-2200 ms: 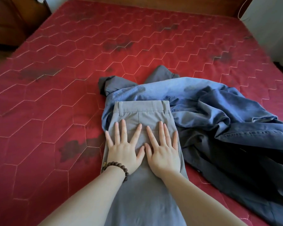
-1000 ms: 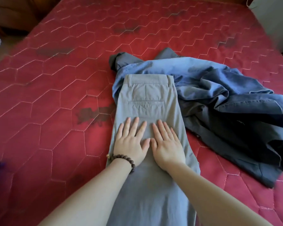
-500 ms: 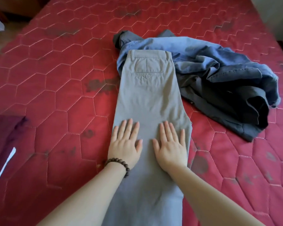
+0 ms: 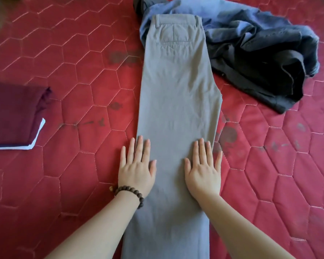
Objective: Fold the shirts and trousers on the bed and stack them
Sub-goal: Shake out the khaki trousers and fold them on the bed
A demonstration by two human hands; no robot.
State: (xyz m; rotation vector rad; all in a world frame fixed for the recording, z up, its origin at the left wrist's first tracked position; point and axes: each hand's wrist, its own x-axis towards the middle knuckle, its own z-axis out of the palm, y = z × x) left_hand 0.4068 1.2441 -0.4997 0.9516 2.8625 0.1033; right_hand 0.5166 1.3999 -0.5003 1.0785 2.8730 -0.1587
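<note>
Grey trousers point(image 4: 178, 94) lie folded lengthwise down the middle of the red bed point(image 4: 73, 75), waistband at the far end. My left hand point(image 4: 137, 167), with a bead bracelet on the wrist, presses flat on the trousers' left edge, its outer fingers reaching onto the mattress. My right hand point(image 4: 203, 169) presses flat on the right edge, fingers straight. A crumpled blue garment point(image 4: 228, 17) and a dark garment point(image 4: 266, 75) lie heaped at the upper right, partly under the waistband. A folded maroon garment point(image 4: 13, 113) on something white sits at the left.
The quilted red mattress shows dark stains around the trousers. Bare mattress stretches between the trousers and the folded maroon garment, and to the right below the heap.
Both hands have slid down the trousers from the waistband toward me and spread apart to the two edges. The view tilted down, bringing the folded maroon garment into sight.
</note>
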